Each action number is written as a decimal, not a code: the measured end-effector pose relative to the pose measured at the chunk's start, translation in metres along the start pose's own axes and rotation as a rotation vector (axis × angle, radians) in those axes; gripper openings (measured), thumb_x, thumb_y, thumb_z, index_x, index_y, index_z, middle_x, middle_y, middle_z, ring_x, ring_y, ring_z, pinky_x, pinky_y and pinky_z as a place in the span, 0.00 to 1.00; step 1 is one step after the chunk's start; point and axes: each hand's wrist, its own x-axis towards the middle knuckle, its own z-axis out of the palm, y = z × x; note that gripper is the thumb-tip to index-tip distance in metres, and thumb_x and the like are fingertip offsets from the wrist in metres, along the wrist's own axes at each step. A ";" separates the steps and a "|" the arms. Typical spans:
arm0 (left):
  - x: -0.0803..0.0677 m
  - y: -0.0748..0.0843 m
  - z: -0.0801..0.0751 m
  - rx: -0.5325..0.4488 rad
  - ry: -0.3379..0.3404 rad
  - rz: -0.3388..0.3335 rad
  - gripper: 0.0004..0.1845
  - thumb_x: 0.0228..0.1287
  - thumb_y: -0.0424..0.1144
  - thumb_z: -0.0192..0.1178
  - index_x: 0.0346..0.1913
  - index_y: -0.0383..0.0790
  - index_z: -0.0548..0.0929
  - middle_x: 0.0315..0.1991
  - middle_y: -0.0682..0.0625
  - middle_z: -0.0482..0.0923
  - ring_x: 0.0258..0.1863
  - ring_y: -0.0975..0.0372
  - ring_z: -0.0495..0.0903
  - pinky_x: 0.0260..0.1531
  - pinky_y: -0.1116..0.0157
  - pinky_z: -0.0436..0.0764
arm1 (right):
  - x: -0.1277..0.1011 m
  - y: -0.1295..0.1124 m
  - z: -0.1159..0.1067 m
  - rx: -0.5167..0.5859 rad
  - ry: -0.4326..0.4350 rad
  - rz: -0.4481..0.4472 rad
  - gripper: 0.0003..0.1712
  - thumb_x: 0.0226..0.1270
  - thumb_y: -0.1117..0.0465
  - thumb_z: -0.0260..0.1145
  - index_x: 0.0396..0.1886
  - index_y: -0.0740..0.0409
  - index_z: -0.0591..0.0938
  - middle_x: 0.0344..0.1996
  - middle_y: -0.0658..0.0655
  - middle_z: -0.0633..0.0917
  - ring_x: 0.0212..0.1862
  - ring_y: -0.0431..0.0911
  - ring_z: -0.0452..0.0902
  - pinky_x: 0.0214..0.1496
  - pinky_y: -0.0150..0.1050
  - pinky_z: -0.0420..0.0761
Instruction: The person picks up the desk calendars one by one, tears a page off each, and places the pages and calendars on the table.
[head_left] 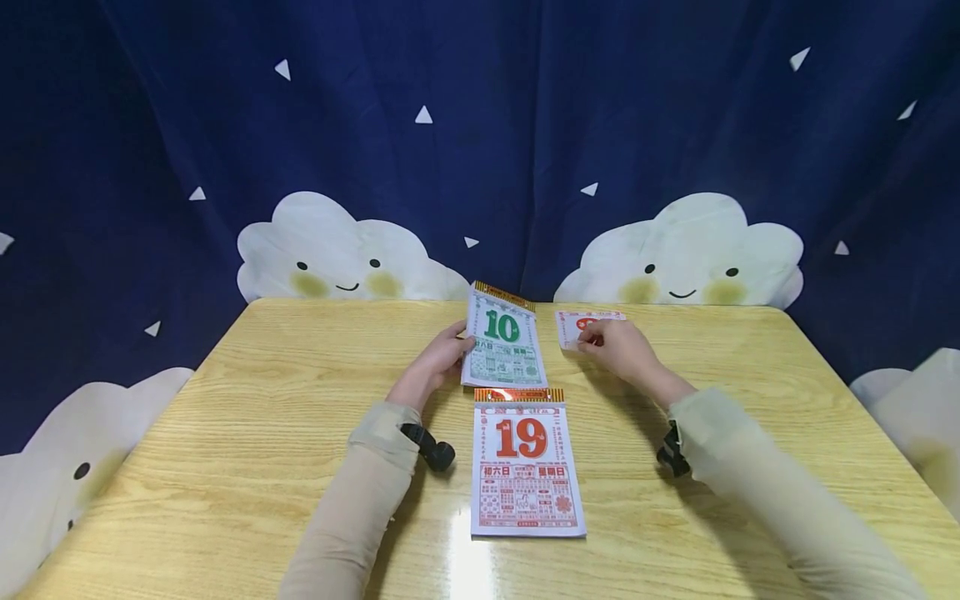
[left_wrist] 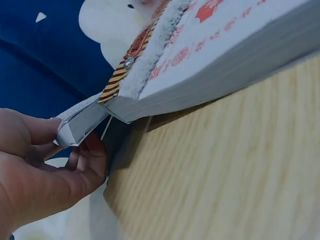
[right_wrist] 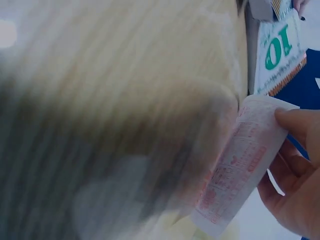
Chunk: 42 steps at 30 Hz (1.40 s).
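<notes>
My left hand (head_left: 435,360) grips the left edge of a tear-off calendar (head_left: 504,354) showing a green 10, with the thumb on top. That calendar is tilted, its top end farthest away. In the left wrist view, thumb and fingers pinch the edge of the page block (left_wrist: 82,120). To the right, my right hand (head_left: 624,350) pinches a loose calendar page (head_left: 570,327) printed in red; the hand covers part of its number. In the right wrist view the page (right_wrist: 240,162) curls away from the fingers.
A second, thick tear-off calendar (head_left: 525,487) with a red 19 lies flat on the wooden table (head_left: 300,400), nearer me, just below the green one. Behind the table hangs a dark blue curtain (head_left: 487,150) with clouds and triangles. Each wrist wears a black strap.
</notes>
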 end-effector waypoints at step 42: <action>-0.034 0.007 -0.004 0.265 0.222 0.056 0.17 0.58 0.28 0.53 0.51 0.28 0.76 0.38 0.38 0.77 0.30 0.56 0.77 0.34 0.60 0.82 | -0.022 -0.018 0.010 0.073 -0.215 0.049 0.08 0.54 0.61 0.66 0.34 0.58 0.84 0.28 0.51 0.84 0.31 0.41 0.75 0.35 0.37 0.75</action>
